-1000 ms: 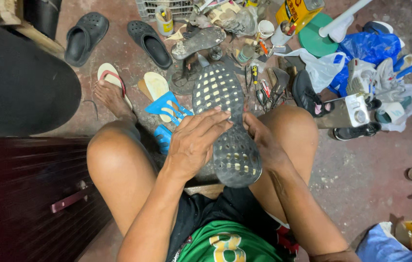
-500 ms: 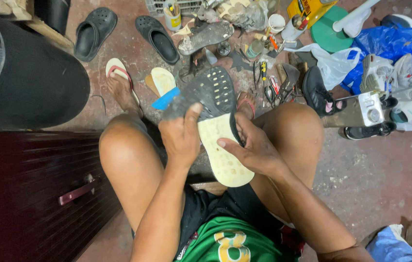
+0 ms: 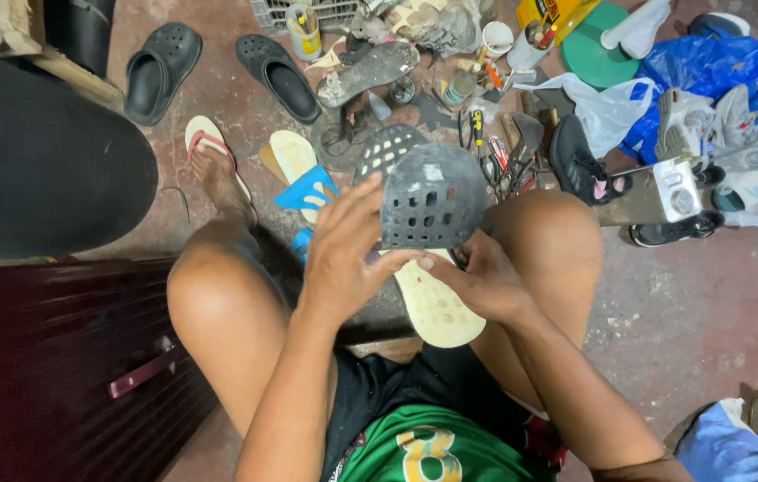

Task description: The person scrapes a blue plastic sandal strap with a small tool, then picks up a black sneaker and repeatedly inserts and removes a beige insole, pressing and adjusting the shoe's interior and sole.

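- Two bare hands work one shoe between the knees, over a floor crowded with footwear and tools.
- Far left, a pair of black clogs [image 3: 218, 67] lies well apart from the work; nearer, a foot rests in a pink-strapped flip-flop [image 3: 209, 152].
- Left hand [image 3: 343, 254] is closed on the dark perforated outsole [image 3: 428, 201], fingers hooked over its peeled-up edge.
- Pale midsole [image 3: 437, 303] lies beneath it, bare where the rubber has lifted.
- Right hand [image 3: 482, 281] clamps the shoe from the right, thumb pressing at the seam.
- To peel cleanly, I'd judge a slow pull close to the seam best, thumb pinning the foam so it won't tear.
- Pliers and small tools [image 3: 491, 156] lie just beyond the knees; far right, a blue plastic bag [image 3: 700, 67].
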`<state>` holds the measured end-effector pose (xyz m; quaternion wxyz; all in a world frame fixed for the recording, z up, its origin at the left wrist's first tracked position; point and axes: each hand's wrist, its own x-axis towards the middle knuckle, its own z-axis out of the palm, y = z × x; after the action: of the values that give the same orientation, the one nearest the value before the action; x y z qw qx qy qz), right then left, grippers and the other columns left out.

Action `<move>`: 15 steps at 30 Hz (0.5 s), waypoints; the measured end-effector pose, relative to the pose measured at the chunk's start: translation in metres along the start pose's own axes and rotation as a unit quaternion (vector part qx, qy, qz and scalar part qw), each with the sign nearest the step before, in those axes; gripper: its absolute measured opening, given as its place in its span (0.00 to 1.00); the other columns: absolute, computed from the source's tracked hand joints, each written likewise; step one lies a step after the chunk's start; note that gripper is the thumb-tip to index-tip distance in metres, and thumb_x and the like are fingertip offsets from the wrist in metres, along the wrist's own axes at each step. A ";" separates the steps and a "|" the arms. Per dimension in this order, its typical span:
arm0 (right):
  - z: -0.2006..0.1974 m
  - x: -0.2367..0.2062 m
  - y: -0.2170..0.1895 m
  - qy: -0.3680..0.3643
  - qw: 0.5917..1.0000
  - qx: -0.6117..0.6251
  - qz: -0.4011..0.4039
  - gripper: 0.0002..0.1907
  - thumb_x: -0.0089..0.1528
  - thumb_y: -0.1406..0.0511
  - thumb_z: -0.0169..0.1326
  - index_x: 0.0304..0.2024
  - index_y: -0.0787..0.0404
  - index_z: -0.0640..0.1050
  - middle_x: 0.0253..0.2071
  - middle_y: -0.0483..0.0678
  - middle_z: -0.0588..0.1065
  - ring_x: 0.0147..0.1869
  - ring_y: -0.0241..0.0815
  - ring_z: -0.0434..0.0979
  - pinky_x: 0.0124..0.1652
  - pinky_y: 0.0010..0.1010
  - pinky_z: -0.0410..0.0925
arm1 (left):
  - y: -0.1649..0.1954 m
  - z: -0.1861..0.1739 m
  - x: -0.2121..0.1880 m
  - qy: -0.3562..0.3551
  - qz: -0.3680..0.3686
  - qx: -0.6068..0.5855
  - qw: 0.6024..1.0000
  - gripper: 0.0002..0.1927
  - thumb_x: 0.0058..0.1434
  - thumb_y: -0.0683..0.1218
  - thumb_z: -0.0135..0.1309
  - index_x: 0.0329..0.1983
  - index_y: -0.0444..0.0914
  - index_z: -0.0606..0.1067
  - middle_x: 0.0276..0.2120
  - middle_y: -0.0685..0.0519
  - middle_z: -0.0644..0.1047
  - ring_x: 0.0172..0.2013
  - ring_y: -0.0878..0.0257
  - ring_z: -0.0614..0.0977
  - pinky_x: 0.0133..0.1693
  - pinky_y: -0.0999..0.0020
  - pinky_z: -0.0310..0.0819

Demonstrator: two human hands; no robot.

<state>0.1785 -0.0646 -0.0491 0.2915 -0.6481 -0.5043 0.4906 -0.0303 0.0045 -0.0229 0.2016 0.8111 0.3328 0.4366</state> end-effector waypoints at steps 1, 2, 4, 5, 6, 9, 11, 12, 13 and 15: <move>0.000 0.001 0.004 -0.002 0.997 0.061 -0.049 0.22 0.63 0.61 0.61 0.55 0.65 0.74 0.45 0.43 0.79 0.47 0.30 0.75 0.46 0.23 0.69 | 0.002 -0.001 0.001 0.006 -0.009 -0.001 1.000 0.18 0.51 0.51 0.68 0.37 0.34 0.80 0.49 0.46 0.80 0.57 0.45 0.78 0.62 0.49 0.67; 0.001 0.001 0.007 -0.011 0.994 0.102 -0.044 0.22 0.62 0.61 0.61 0.54 0.66 0.73 0.45 0.44 0.78 0.47 0.30 0.74 0.45 0.23 0.69 | 0.005 -0.002 0.002 0.014 -0.017 -0.002 1.000 0.16 0.53 0.50 0.68 0.40 0.35 0.81 0.49 0.47 0.80 0.57 0.47 0.78 0.63 0.49 0.67; 0.004 0.002 0.011 -0.034 0.982 0.183 -0.032 0.23 0.62 0.62 0.63 0.53 0.67 0.72 0.44 0.45 0.75 0.47 0.29 0.73 0.44 0.23 0.69 | 0.010 -0.003 0.000 0.031 -0.003 0.011 0.999 0.12 0.56 0.47 0.67 0.40 0.38 0.83 0.47 0.50 0.82 0.56 0.52 0.79 0.65 0.47 0.64; 0.006 0.003 0.013 -0.029 0.980 0.187 -0.053 0.23 0.61 0.63 0.62 0.55 0.66 0.71 0.45 0.45 0.75 0.47 0.29 0.73 0.44 0.22 0.69 | 0.013 -0.003 -0.001 0.041 0.019 0.026 0.999 0.09 0.56 0.46 0.65 0.39 0.40 0.83 0.45 0.53 0.82 0.57 0.54 0.79 0.65 0.44 0.62; 0.007 0.005 0.013 -0.026 0.978 0.190 -0.077 0.25 0.61 0.63 0.62 0.56 0.66 0.70 0.47 0.45 0.74 0.50 0.31 0.72 0.46 0.23 0.68 | 0.015 -0.003 -0.002 0.052 0.043 0.041 0.997 0.06 0.56 0.45 0.64 0.37 0.42 0.83 0.43 0.56 0.83 0.57 0.56 0.80 0.66 0.41 0.59; 0.011 0.014 0.009 -0.061 0.963 0.253 -0.075 0.30 0.62 0.64 0.61 0.61 0.66 0.64 0.54 0.48 0.70 0.57 0.35 0.67 0.52 0.27 0.63 | 0.018 -0.001 -0.006 0.029 0.013 -0.008 0.999 0.09 0.58 0.35 0.53 0.37 0.39 0.80 0.44 0.54 0.84 0.56 0.56 0.84 0.64 0.54 0.71; 0.014 0.012 0.005 -0.069 0.960 0.261 -0.076 0.34 0.62 0.64 0.61 0.65 0.66 0.61 0.58 0.49 0.67 0.61 0.38 0.64 0.56 0.29 0.60 | 0.017 0.002 -0.008 0.048 -0.033 -0.033 0.998 0.05 0.59 0.39 0.56 0.38 0.38 0.80 0.42 0.50 0.83 0.48 0.54 0.85 0.54 0.58 0.76; 0.014 0.007 0.002 -0.058 0.965 0.242 -0.087 0.36 0.62 0.65 0.61 0.67 0.67 0.59 0.61 0.50 0.66 0.64 0.39 0.62 0.58 0.30 0.59 | 0.014 0.004 -0.009 0.064 -0.053 -0.042 0.996 0.04 0.60 0.40 0.58 0.38 0.37 0.80 0.41 0.48 0.83 0.44 0.53 0.85 0.50 0.61 0.78; 0.016 0.004 -0.002 -0.052 0.968 0.223 -0.101 0.37 0.62 0.65 0.61 0.68 0.67 0.58 0.63 0.51 0.65 0.66 0.41 0.61 0.61 0.31 0.57 | 0.012 0.006 -0.011 0.074 -0.074 -0.042 0.994 0.03 0.62 0.40 0.56 0.37 0.36 0.79 0.39 0.47 0.83 0.42 0.51 0.85 0.46 0.60 0.77; 0.018 -0.001 -0.009 -0.046 0.976 0.177 -0.117 0.41 0.62 0.65 0.61 0.72 0.67 0.54 0.67 0.53 0.62 0.71 0.43 0.57 0.65 0.33 0.54 | 0.006 0.010 -0.015 0.090 -0.127 -0.040 0.987 0.05 0.65 0.41 0.54 0.35 0.36 0.79 0.34 0.45 0.82 0.36 0.48 0.84 0.40 0.59 0.77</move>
<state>0.1585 -0.0645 -0.0470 0.4336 -0.4991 -0.4948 0.5640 -0.0254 -0.0110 -0.0335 0.2567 0.7110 0.4326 0.4914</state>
